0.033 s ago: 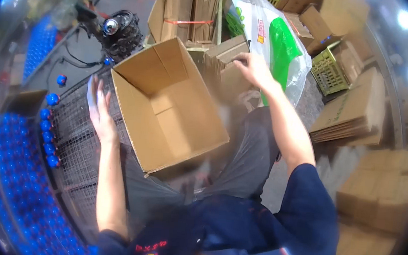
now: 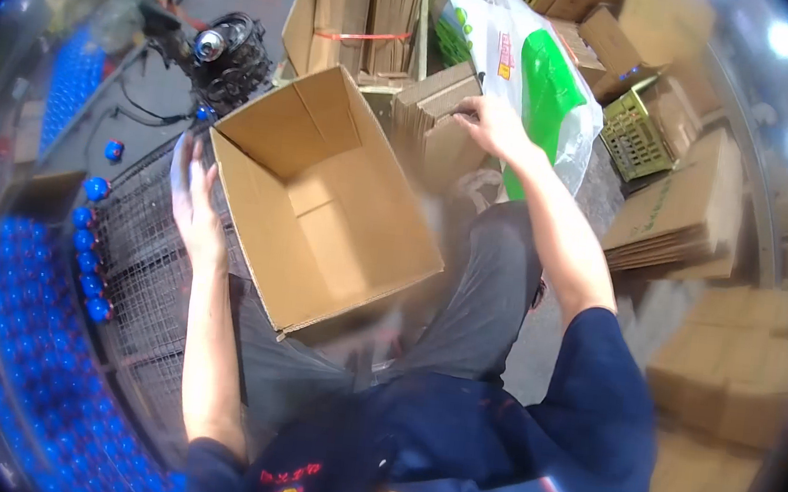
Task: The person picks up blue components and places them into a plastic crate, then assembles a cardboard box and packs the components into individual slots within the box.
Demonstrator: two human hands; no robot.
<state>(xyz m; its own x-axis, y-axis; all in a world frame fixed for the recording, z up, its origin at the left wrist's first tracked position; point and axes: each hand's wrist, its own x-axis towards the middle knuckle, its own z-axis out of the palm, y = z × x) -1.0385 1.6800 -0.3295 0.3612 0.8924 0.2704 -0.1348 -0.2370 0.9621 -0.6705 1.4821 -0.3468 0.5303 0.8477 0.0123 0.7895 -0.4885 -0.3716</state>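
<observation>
An open, rectangular brown cardboard box (image 2: 340, 207) stood beside the left hand (image 2: 196, 211), its fingers outstretched. The right hand (image 2: 498, 127) curled at folded brown cardboard sheets (image 2: 449, 149); whether it pinched any was unclear. A yellow-green plastic crate (image 2: 630, 144) held tan cardboard (image 2: 668, 121).

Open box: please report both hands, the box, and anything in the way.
Left hand open beside box, contact unclear. Right hand at cardboard, grip unclear. Box open toward camera. Bag close by right hand.
</observation>
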